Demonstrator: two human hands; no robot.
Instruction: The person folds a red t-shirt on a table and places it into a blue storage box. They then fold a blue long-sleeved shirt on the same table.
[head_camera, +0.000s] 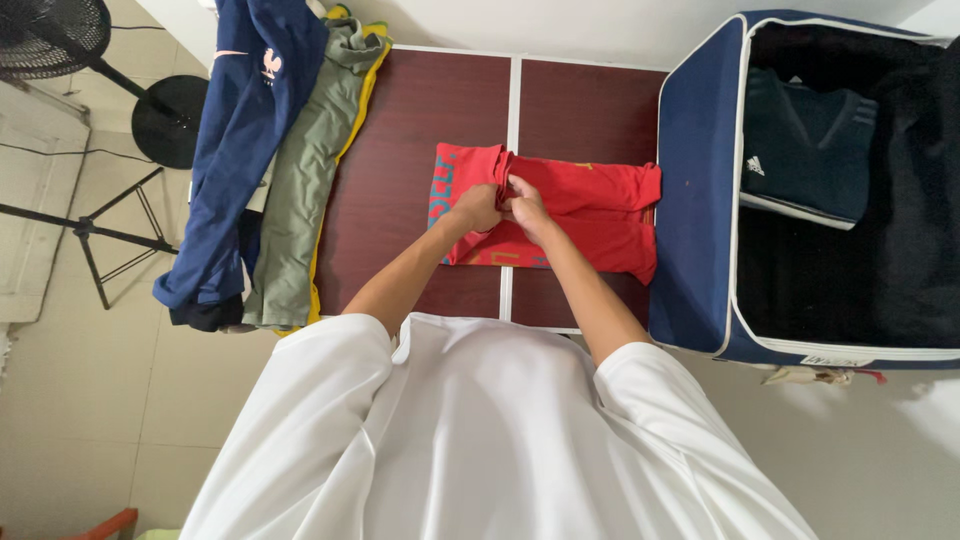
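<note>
Both hands, left hand (478, 208) and right hand (527, 207), clench the red shirt (590, 210) near its middle. Its long axis runs rightward, nearer the right hand.

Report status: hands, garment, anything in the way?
Left hand and right hand both gripping red shirt, part-folded on dark table. Nothing in the way; open suitcase alongside.

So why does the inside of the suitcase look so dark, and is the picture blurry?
In the head view, even indoor light keeps the red shirt, left hand and right hand sharp, not blurry; the open blue suitcase has a black lining that swallows detail, so the dark folded sweater barely stands out; straight edges bend slightly toward the frame's sides.
</note>
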